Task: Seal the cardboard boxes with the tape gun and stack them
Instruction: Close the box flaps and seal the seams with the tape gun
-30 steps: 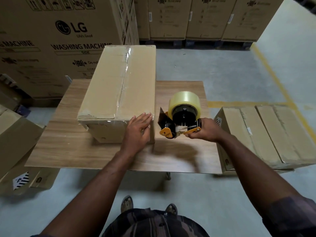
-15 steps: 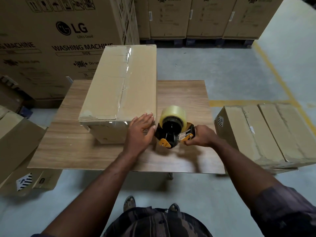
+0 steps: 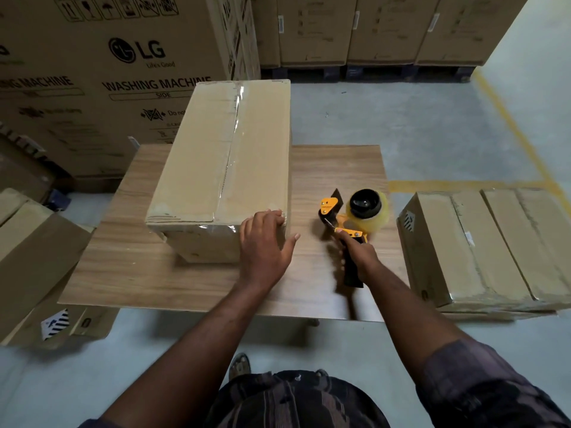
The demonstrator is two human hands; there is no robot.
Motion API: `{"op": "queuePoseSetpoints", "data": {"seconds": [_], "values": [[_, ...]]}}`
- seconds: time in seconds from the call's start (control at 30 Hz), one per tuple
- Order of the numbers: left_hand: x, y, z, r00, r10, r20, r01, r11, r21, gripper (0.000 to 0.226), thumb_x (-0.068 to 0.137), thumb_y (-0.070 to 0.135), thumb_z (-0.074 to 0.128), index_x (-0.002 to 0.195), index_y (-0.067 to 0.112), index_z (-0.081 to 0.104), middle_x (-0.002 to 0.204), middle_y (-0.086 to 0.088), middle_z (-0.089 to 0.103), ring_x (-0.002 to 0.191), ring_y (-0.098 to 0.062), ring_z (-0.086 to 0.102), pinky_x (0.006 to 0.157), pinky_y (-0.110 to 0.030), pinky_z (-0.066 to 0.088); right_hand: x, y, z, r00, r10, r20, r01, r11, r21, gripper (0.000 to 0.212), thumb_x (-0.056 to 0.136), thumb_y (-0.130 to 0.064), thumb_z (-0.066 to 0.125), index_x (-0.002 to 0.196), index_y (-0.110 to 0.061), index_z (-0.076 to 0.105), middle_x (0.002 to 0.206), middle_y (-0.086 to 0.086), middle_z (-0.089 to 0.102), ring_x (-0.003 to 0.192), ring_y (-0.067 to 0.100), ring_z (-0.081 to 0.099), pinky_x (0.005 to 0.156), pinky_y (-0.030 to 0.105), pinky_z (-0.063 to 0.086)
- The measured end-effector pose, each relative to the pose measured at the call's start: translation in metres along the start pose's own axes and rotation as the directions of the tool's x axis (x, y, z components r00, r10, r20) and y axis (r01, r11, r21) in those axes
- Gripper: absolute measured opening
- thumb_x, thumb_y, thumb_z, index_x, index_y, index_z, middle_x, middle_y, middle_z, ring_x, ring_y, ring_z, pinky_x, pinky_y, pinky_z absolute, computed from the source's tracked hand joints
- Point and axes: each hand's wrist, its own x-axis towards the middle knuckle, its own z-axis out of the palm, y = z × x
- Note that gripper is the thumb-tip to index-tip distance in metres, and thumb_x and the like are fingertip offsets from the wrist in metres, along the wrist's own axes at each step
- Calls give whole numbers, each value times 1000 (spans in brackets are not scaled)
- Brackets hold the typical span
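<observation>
Left hand (image 3: 265, 242) lies flat against one taped box (image 3: 222, 149); right hand (image 3: 361, 257) grips one tape gun (image 3: 355, 223).

Desk (image 3: 340, 168): centre of frame. 1 cardboard box (image 3: 216, 156) stands on its left half, long axis running toward the top of the frame. Left hand (image 3: 265, 245) rests on the box's near right corner.

Tape gun (image 3: 352, 223): right of the box and apart from it, over the desk's right part, roll end farthest up the frame. Right hand (image 3: 360, 254) grips its handle at the lower end.

Floor boxes (image 3: 494, 242): just beside the desk, at frame right. Further boxes (image 3: 31, 257): lower left. Washing machine carton (image 3: 108, 72): upper left, behind the desk. Row of cartons (image 3: 386, 26): along the top edge.
</observation>
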Motion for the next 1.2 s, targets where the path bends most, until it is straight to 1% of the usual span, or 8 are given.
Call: {"op": "queuePoseSetpoints", "data": {"seconds": [0.23, 0.37, 0.47, 0.53, 0.67, 0.83, 1.0, 1.2], "values": [[1, 1, 2, 1000, 2, -31, 0, 998, 59, 29, 84, 23, 74, 109, 18, 60, 114, 1, 60, 104, -21, 52, 100, -35, 32, 19, -2, 26, 976, 188, 109, -217, 874, 434, 50, 87, -61, 70, 83, -14, 57, 60, 4, 51, 49, 20, 53, 49, 28, 48], [3, 1, 0, 1000, -22, -1, 22, 997, 74, 30, 83, 18, 74, 110, 20, 61, 110, 2, 60, 101, -20, 52, 97, -33, 31, 20, -12, 29, 953, 236, 189, -294, 871, 395, 62, 90, -73, 56, 106, -12, 56, 83, 11, 58, 77, 28, 61, 80, 46, 54], [6, -1, -3, 999, -18, 37, 15, 997, 74, 29, 83, 15, 73, 108, 23, 60, 110, 5, 60, 99, -21, 54, 93, -31, 31, 3, -26, 22, 916, 326, 233, -316, 945, -79, 71, 96, -75, 38, 125, -12, 51, 102, 16, 62, 92, 35, 64, 79, 47, 52], [7, -4, -6, 997, -3, 72, -3, 997, 77, 30, 83, 13, 71, 108, 24, 59, 112, 6, 61, 99, -21, 54, 93, -32, 32, -14, -42, 16, 911, 357, 207, -192, 812, -551, 78, 99, -73, 34, 133, -5, 52, 107, 20, 66, 82, 35, 65, 70, 39, 50], [8, -4, -13, 990, 4, 143, -13, 998, 57, 38, 82, 7, 66, 115, 23, 59, 119, 7, 60, 107, -22, 55, 97, -35, 35, -38, -79, 27, 959, -113, 260, 279, 537, -796, 62, 97, -62, 54, 106, -1, 68, 104, 15, 75, 87, 28, 70, 75, 38, 55], [6, -24, -35, 973, 131, 192, -113, 989, -100, 35, 88, 26, 67, 122, 19, 64, 130, 1, 58, 119, -21, 52, 103, -37, 40, -99, -93, 68, 530, -766, 364, 847, 454, -277, 28, 94, -31, 74, 118, -17, 71, 120, -2, 71, 110, 9, 65, 89, 26, 53], [27, -42, -53, 985, 37, 170, -44, 998, 39, 15, 96, 33, 64, 108, 27, 68, 106, 4, 63, 101, -20, 56, 89, -40, 39, -85, -55, 87, 325, -801, 503, 932, 181, -314, 35, 101, -24, 59, 131, -8, 68, 143, 8, 61, 142, 18, 47, 115, 29, 38], [28, -55, -51, 972, 143, 185, -154, 987, 46, 16, 91, 24, 71, 107, 26, 69, 102, 2, 61, 93, -24, 56, 80, -40, 41, -74, -46, 82, 169, -778, 605, 914, -106, -392, 45, 100, -6, 62, 145, -8, 55, 155, 8, 49, 149, 24, 38, 110, 43, 48]]}}
